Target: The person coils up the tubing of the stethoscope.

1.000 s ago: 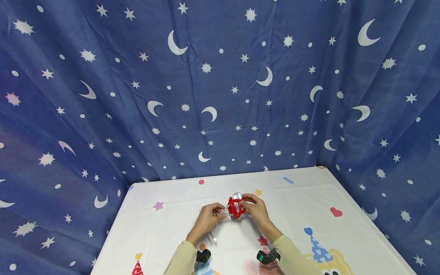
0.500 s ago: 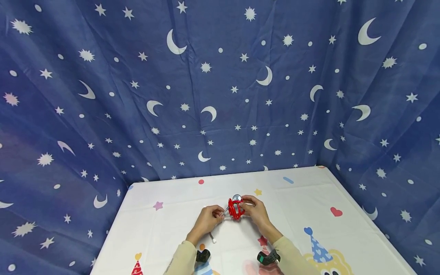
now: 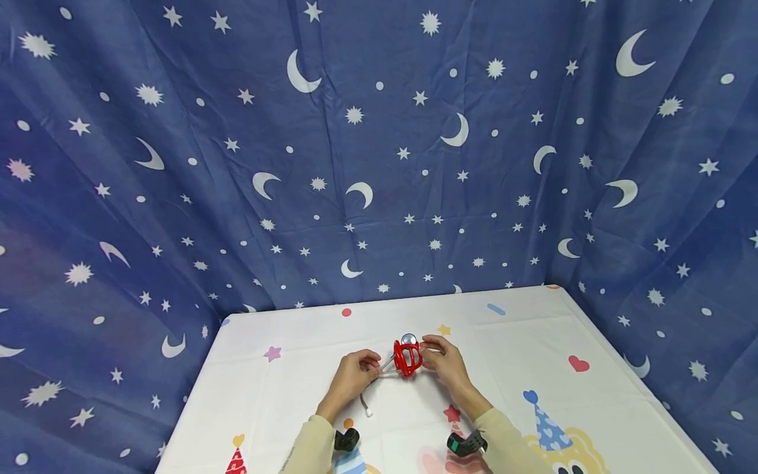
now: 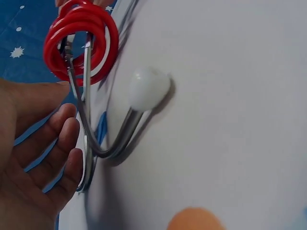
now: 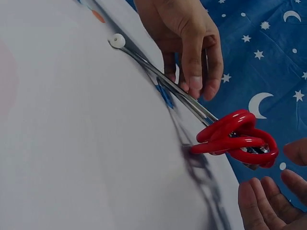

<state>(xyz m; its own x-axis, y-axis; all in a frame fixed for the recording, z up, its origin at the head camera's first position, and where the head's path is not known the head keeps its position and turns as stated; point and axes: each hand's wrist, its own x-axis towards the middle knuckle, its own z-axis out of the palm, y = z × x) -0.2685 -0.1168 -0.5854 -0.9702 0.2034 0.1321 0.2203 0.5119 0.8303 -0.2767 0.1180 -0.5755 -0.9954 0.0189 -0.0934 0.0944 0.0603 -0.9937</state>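
A stethoscope lies on the white table, its red tubing (image 3: 400, 359) wound in a coil with the round metal chest piece (image 3: 408, 339) at the coil's far side. Its metal ear tubes (image 4: 86, 129) point toward my left hand (image 3: 354, 372), and one ends in a white eartip (image 4: 148, 88). That hand's fingers are loosely bent beside the tubes, thumb and fingertips right at them. My right hand (image 3: 448, 366) is just to the right of the coil; in the right wrist view its fingers (image 5: 247, 203) are spread, with a gap to the red loops.
The white tablecloth (image 3: 503, 368) carries printed stars, hearts and party hats. A blue curtain (image 3: 379, 164) with moons and stars stands behind the table and along both sides. Each wrist wears a dark strapped camera (image 3: 347, 440).
My right hand has let go of the red coil and drawn slightly right. My left hand has loosened from the metal tubes and shifted left. The stethoscope stays almost where it was.
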